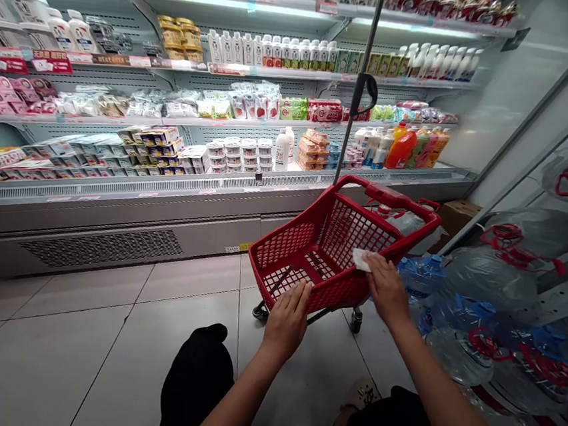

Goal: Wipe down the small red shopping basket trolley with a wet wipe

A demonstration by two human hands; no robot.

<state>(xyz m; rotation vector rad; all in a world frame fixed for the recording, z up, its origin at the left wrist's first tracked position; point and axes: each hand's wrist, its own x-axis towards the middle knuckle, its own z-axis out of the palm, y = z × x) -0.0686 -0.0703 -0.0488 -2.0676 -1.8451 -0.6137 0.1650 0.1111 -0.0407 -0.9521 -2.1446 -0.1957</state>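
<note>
A small red shopping cart (306, 235) with a lattice plastic basket stands before me, angled to the right. My left hand (288, 319) grips its near rim, fingers together and hooked over the edge. Pinched in my right hand (386, 286) is a white wipe (361, 259), pressed to the basket's upper rim on the right side. The fingertips under the wipe are partly hidden. The cart's red handle frame (391, 196) rises beyond my right hand. Through the basket floor the tiles show.
A refrigerated display (114, 203) with dairy and drinks runs behind the cart. A dark pole (358, 96) with a loop grip rises behind the basket. Large water bottles (473, 338) with red handles crowd the right, beside a cardboard box (457, 213). My knees flank the tiled floor (77, 327).
</note>
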